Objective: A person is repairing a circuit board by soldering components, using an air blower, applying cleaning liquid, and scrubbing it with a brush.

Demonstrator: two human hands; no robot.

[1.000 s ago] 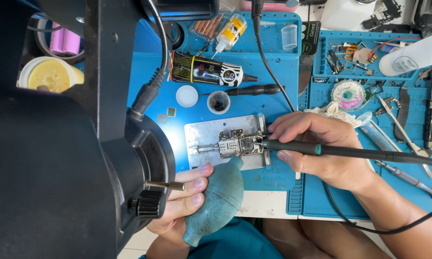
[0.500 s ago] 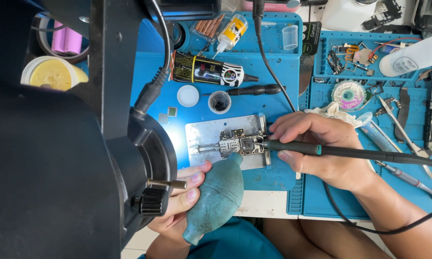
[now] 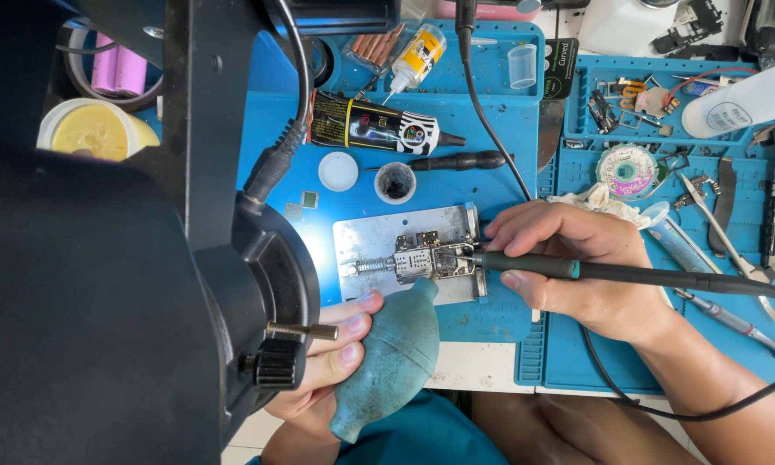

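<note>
Lowered slightly, teal blower (image 3: 387,362) sits clamped in left hand (image 3: 331,357); right hand (image 3: 577,263) grips soldering iron (image 3: 629,274).

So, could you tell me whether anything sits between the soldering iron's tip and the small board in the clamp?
Nothing visible does: the right hand holds the soldering iron with its tip already at the small board. The teal blower, in the left hand, lies below it.

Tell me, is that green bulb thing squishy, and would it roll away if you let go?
The teal rubber blower bulb is probably soft and light; the left hand cradles it easily. Its rounded, pear-like body would likely roll in a curve, not straight. Its dull surface looks grippy rather than slippery.
</note>
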